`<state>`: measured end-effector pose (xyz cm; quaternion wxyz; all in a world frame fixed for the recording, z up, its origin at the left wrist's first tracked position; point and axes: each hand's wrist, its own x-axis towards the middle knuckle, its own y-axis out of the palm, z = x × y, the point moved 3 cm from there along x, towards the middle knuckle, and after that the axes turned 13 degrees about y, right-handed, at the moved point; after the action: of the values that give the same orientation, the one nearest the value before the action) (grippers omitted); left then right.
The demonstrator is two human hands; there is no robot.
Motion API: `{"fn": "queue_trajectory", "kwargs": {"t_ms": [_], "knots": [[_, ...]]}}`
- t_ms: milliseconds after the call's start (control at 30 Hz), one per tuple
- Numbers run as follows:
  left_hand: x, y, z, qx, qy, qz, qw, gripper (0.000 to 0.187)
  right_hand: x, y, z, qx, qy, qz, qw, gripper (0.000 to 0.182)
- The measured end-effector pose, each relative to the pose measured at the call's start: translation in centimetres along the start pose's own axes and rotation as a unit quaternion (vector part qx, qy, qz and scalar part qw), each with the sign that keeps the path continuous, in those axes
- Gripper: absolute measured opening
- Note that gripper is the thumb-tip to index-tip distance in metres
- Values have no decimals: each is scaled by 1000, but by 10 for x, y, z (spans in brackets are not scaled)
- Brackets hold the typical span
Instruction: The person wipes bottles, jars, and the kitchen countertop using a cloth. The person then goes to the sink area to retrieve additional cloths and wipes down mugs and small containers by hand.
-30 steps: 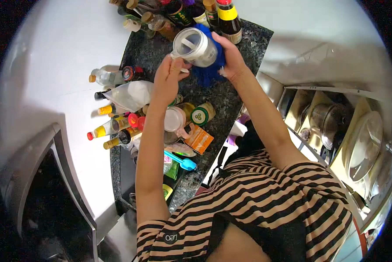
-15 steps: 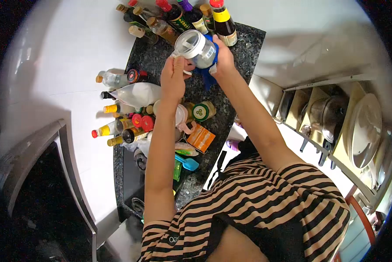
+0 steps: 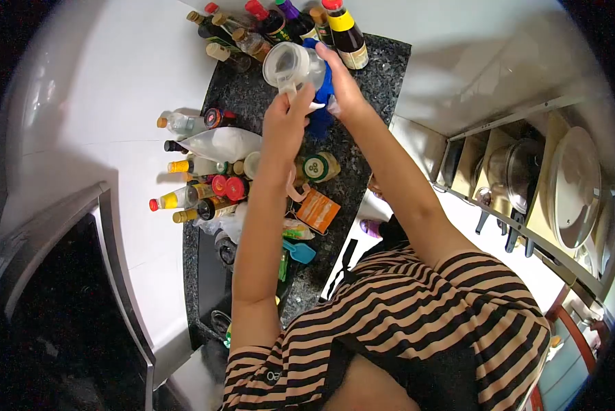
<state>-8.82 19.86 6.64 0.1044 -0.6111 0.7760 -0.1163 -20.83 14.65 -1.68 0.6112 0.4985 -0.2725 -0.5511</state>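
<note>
Since half second ago, clear jar (image 3: 290,65) tipped further, mouth now facing you, lifted toward 12 o'clock. Your left hand (image 3: 287,123) pinches its handle; right hand (image 3: 335,79) presses blue cloth (image 3: 323,92) against its side. One jar, one cloth. Five tall bottles (image 3: 338,27) at 12, above counter (image 3: 252,96).

Two bare hands, the left hand (image 3: 285,127) and the right hand (image 3: 340,85), hold one clear round plastic jar (image 3: 292,66) and one blue cloth (image 3: 323,92). Just past the jar stand about six tall dark glass bottles (image 3: 273,20) in a row. Left of the hands lie one white plastic bag (image 3: 219,144) and about seven small bottles with red or yellow caps (image 3: 194,195). Below the hands sits one orange paper packet (image 3: 317,210).
</note>
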Motion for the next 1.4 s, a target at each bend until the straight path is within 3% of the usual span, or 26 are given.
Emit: {"fn": "queue_trajectory", "kwargs": {"t_ms": [100, 200, 333, 367, 467, 500, 533, 600, 700, 800, 900, 1000, 1033, 1133, 1167, 1267, 1300, 1400], "knots": [[-6, -21, -11, 27, -62, 57, 996, 41, -7, 11, 7, -52, 80, -23, 995, 38], [-4, -52, -11, 99, -31, 85, 991, 48, 1, -1, 1, -50, 130, 30, 990, 39], [3, -72, -23, 289, 158, 22, 944, 90, 1, -2, -3, -27, 165, 46, 985, 35], [5, -67, -33, 274, 234, 62, 931, 102, 1, -2, -5, -38, 178, 36, 983, 36], [15, -52, -40, 337, 360, 153, 857, 110, 0, 5, -14, -83, 171, 36, 981, 36], [17, -47, -38, 317, 370, 160, 859, 100, -3, 8, -17, -108, 224, 74, 966, 35], [20, -46, -36, 306, 345, 184, 868, 94, 1, 8, -22, -123, 241, 114, 956, 36], [24, -45, -34, 281, 296, 234, 882, 83, 4, -1, -27, -128, 203, 82, 967, 39], [22, -40, -23, 293, 304, 163, 892, 65, 6, -6, -28, -117, 160, 20, 980, 41], [25, -33, -14, 331, 297, 141, 884, 62, 5, -16, -29, -136, 197, -47, 970, 43], [28, -30, -10, 319, 268, 140, 898, 61, 5, -22, -34, -102, 188, -44, 976, 42], [39, -31, 0, 296, 210, 101, 926, 62, 16, -38, -43, 14, 209, 87, 974, 41], [44, -33, 5, 286, 177, 78, 939, 64, 4, -25, -40, 15, 186, -4, 982, 42], [56, -36, 22, 276, 108, 13, 955, 69, 17, -32, -61, 48, 127, -41, 990, 45], [58, -38, 27, 290, 104, -7, 951, 71, 9, -25, -60, -1, 108, -106, 988, 47], [66, -43, 46, 233, 51, -52, 970, 74, 8, -20, -68, -92, 39, -93, 991, 49], [67, -46, 53, 197, 25, -64, 978, 75, 0, -18, -67, -147, -29, -89, 985, 51], [63, -44, 48, 174, 6, -111, 978, 76, -1, -18, -70, -341, -166, -131, 916, 51]]}}
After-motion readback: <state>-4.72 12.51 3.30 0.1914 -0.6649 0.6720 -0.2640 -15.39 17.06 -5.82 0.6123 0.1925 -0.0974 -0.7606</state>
